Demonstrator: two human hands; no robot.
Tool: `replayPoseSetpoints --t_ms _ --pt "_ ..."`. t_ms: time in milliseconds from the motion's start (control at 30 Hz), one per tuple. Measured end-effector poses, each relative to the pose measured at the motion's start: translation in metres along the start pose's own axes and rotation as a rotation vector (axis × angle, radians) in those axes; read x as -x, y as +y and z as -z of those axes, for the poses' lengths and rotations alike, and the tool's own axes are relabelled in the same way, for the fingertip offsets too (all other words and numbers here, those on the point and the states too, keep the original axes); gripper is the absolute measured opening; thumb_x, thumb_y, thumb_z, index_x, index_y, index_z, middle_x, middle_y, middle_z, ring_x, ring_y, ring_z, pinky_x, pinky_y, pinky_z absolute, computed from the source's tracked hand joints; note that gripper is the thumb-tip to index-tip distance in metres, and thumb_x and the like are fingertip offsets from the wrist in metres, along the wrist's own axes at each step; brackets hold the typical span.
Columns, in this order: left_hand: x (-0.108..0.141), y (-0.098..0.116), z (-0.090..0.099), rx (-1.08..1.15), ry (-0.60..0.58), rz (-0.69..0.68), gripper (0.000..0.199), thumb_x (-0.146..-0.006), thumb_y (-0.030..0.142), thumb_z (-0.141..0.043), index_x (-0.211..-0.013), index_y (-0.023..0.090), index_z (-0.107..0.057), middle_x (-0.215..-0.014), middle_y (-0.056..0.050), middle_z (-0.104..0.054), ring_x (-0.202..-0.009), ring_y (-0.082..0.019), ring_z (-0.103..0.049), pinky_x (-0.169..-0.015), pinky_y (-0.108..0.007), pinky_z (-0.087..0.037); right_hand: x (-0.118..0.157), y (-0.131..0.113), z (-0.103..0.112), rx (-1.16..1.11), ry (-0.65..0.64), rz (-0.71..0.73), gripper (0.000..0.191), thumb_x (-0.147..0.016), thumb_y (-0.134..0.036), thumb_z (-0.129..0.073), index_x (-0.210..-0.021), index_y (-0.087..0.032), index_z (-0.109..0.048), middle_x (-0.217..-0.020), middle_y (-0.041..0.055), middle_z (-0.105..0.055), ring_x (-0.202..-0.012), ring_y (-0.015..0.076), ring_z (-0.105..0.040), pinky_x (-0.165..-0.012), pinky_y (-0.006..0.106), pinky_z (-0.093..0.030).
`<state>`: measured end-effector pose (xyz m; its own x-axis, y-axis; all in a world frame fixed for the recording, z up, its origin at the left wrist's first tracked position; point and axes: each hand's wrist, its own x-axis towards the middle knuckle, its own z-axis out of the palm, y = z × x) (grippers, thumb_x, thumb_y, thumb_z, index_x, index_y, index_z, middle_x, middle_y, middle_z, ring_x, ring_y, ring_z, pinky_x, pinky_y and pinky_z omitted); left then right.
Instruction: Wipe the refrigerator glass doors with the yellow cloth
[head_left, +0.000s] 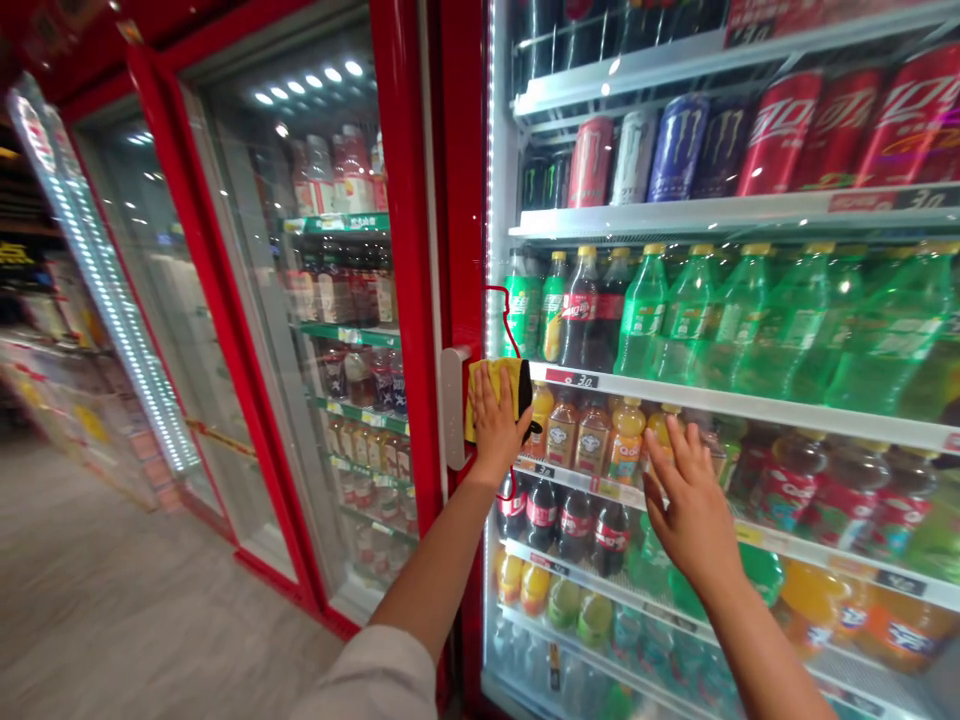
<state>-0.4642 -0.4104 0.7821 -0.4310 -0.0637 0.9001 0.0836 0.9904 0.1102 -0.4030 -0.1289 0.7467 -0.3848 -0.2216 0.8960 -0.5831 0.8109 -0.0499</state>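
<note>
Left hand (496,425) flat on cloth (524,386), right of handle (453,410) | right hand (686,495) spread, empty, farther right | work seems underway; done/left portions unclear

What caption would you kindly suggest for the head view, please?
Left hand flat on a yellow cloth beside a fridge handle, right hand open before shelved bottles.

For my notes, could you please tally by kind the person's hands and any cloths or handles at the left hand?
Bare hands (left hand, right hand): 2
Yellow-and-black cloth: 1
Grey oblong door handle: 1
Total: 4
</note>
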Motion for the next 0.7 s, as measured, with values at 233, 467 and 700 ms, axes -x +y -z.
replayPoseSetpoints --t_ms 233,467,700 --pt "0.012 0.010 -0.007 0.054 0.046 0.262 0.079 -0.102 0.045 -0.045 -0.163 0.006 -0.014 -0.171 -0.028 -0.002 -0.159 -0.039 -0.001 -0.125 -0.059 -0.023 0.010 0.005 -0.002 0.006 -0.023 0.016 0.088 -0.098 -0.015 -0.052 -0.164 -0.041 0.000 -0.174 0.0053 -0.010 -0.157 0.0401 -0.017 -0.115 0.071 -0.039" --pt "-0.026 0.012 0.009 0.059 0.078 0.301 0.075 -0.101 0.045 -0.049 -0.163 0.011 -0.023 -0.169 -0.028 -0.017 -0.158 -0.040 -0.017 -0.123 -0.058 -0.028 0.003 0.006 0.004 -0.014 0.017 0.007 0.084 -0.098 -0.018 -0.054 -0.165 -0.039 -0.007 -0.174 0.0060 -0.013 -0.157 0.0402 -0.016 -0.116 0.072 -0.037" --pt "0.011 0.006 -0.002 0.089 0.056 0.229 0.075 -0.102 0.039 -0.047 -0.163 0.009 -0.017 -0.171 -0.027 -0.006 -0.159 -0.039 -0.006 -0.123 -0.062 -0.027 0.001 0.001 -0.009 -0.020 0.005 0.054 0.086 -0.097 -0.017 -0.056 -0.165 -0.038 -0.007 -0.173 0.0073 -0.012 -0.157 0.0408 -0.016 -0.115 0.072 -0.039"
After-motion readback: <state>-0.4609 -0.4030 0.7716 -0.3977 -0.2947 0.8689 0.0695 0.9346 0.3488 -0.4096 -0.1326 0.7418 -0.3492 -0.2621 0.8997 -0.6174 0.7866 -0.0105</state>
